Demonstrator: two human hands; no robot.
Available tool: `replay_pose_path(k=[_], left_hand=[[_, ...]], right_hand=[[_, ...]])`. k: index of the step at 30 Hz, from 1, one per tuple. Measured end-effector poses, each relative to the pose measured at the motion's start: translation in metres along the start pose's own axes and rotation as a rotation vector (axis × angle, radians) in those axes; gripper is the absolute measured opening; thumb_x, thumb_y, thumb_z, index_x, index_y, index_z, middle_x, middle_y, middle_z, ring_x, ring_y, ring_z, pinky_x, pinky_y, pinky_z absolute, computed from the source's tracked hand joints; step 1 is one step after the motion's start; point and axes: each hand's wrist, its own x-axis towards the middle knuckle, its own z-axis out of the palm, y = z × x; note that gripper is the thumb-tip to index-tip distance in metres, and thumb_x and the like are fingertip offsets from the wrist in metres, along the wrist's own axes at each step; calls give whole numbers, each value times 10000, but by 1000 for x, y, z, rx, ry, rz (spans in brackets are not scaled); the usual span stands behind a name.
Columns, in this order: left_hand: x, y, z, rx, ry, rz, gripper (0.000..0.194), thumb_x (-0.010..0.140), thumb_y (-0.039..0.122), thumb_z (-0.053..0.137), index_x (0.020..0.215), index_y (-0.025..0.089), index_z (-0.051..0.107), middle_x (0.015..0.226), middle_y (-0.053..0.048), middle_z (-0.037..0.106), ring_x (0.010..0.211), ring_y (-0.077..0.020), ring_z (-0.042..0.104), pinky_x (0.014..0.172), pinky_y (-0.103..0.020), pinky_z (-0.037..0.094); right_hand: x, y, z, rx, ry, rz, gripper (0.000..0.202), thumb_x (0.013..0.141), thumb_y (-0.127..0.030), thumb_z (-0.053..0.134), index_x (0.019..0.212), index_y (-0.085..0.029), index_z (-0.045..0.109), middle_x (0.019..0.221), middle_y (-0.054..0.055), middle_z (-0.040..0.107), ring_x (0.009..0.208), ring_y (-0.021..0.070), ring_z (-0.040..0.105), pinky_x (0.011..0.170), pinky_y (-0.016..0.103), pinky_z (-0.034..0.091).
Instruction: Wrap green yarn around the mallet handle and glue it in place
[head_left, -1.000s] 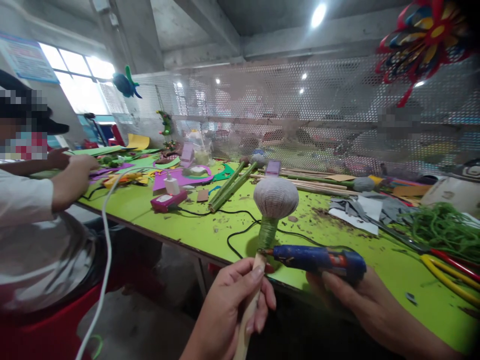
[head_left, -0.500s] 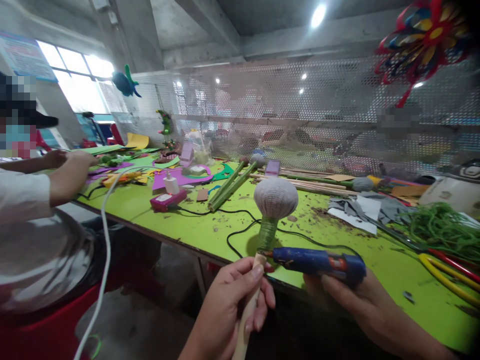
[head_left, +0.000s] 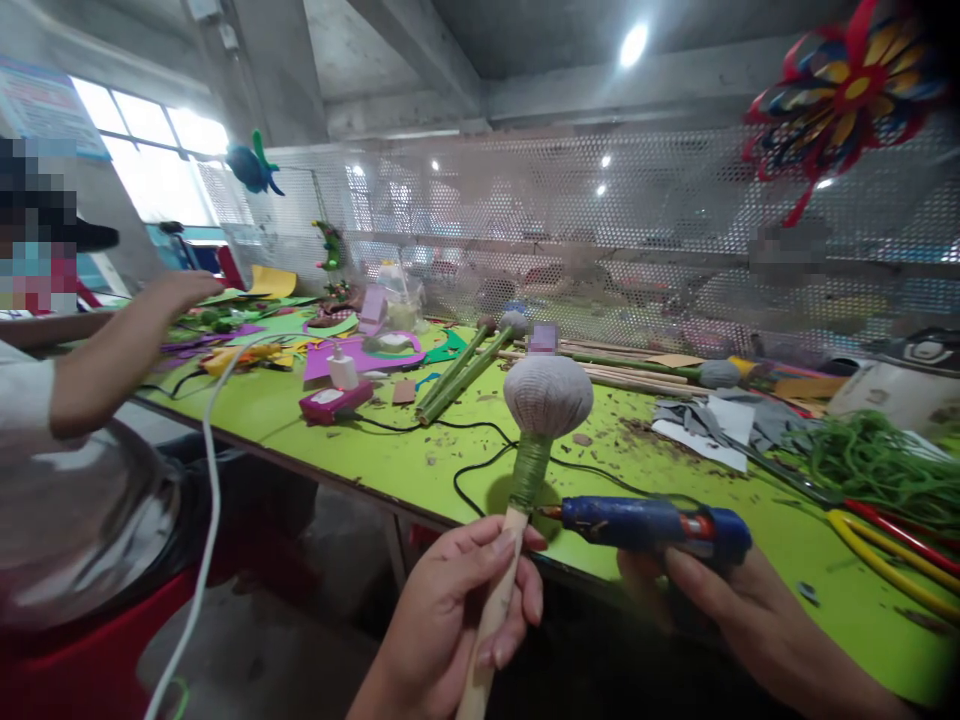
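My left hand [head_left: 480, 600] is closed around a pale wooden stick [head_left: 493, 625], held tilted with its top end up. On that end sits a round grey cloth-covered head [head_left: 547, 395], and green cord [head_left: 529, 470] is wound below it around the neck. My right hand [head_left: 720, 600] grips a blue hot glue gun [head_left: 652, 528]. Its nozzle points left, a small gap from the stick just under the green winding. The fingers round the gun's handle are partly in shadow.
Scissors with yellow and red handles [head_left: 892, 560], green stringy material [head_left: 877, 465] and grey scraps [head_left: 780, 420] lie right. Green-wrapped sticks [head_left: 465, 375] and a magenta power socket [head_left: 336, 402] lie on the green table [head_left: 405, 470]. A co-worker's arm [head_left: 120, 360] reaches in left; a white cable [head_left: 212, 480] hangs nearby.
The glue gun has moved slightly right, its nozzle drawing away from the stick. My left hand and the stick shifted slightly left. The co-worker's forearm has risen.
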Motion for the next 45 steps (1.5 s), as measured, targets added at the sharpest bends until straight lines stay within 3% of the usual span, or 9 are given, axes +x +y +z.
replay_pose_path(k=[9, 15, 19, 22, 25, 31, 36, 41, 45], left_hand=[[-5, 4, -3, -43, -52, 7, 219, 877, 206, 459, 857, 87, 641, 539, -68, 614, 277, -30, 407, 283, -113, 220], [-3, 12, -6, 77, 74, 42, 174, 878, 224, 502, 870, 103, 627, 562, -43, 606, 316, -31, 414, 302, -114, 228], [0, 19, -16, 170, 193, 119, 166, 864, 258, 553, 901, 109, 618, 579, -16, 597, 349, -21, 408, 331, -106, 245], [3, 27, -27, 221, 235, 149, 196, 850, 299, 582, 927, 120, 605, 598, -6, 598, 381, -26, 406, 355, -108, 280], [10, 40, -31, 313, 230, 157, 190, 817, 289, 628, 904, 126, 589, 605, 1, 603, 385, -19, 395, 362, -101, 277], [44, 71, -15, 453, 130, 216, 172, 809, 255, 629, 740, 124, 540, 586, -8, 622, 339, -2, 361, 341, -101, 257], [85, 84, 2, 395, 105, 214, 142, 777, 171, 627, 696, 127, 518, 598, -43, 640, 360, -28, 416, 334, -112, 295], [132, 80, 6, 422, 167, 119, 78, 799, 115, 593, 735, 102, 551, 593, -25, 599, 405, -54, 471, 335, -131, 329], [165, 72, 4, 526, 259, 13, 206, 880, 263, 556, 1023, 117, 586, 927, -50, 632, 709, -131, 615, 601, -277, 528]], right_hand=[[2, 11, -4, -8, 12, -14, 438, 855, -529, 503, 685, -153, 649, 605, 29, 612, 509, 141, 532, 497, 250, 433], [15, -1, -13, -125, 71, -3, 450, 885, -520, 445, 750, -142, 650, 535, 6, 560, 486, 121, 473, 464, 232, 368], [60, -2, -26, -359, 221, -17, 419, 883, -497, 447, 792, -129, 625, 564, 10, 580, 516, 140, 531, 490, 247, 404], [112, 9, -36, -746, 263, 32, 295, 828, -413, 580, 820, -124, 637, 651, 22, 619, 628, 180, 591, 549, 267, 436], [162, 24, -41, -851, 248, 100, 200, 784, -308, 676, 783, -109, 652, 731, 21, 646, 700, 195, 621, 625, 299, 485], [221, 44, -49, -977, 287, 168, 271, 903, -277, 558, 1142, -148, 565, 1159, 86, 584, 968, 225, 604, 806, 415, 513], [229, 50, -70, -1016, 314, 179, 299, 895, -270, 572, 1161, -133, 554, 1169, 103, 577, 978, 231, 602, 811, 417, 512], [216, 46, -81, -1014, 325, 89, 281, 902, -277, 560, 1152, -147, 560, 1152, 81, 587, 956, 228, 609, 793, 412, 520], [180, 32, -94, -1018, 384, -74, 291, 906, -296, 548, 1147, -134, 566, 1177, 70, 573, 1003, 255, 590, 834, 437, 497]])
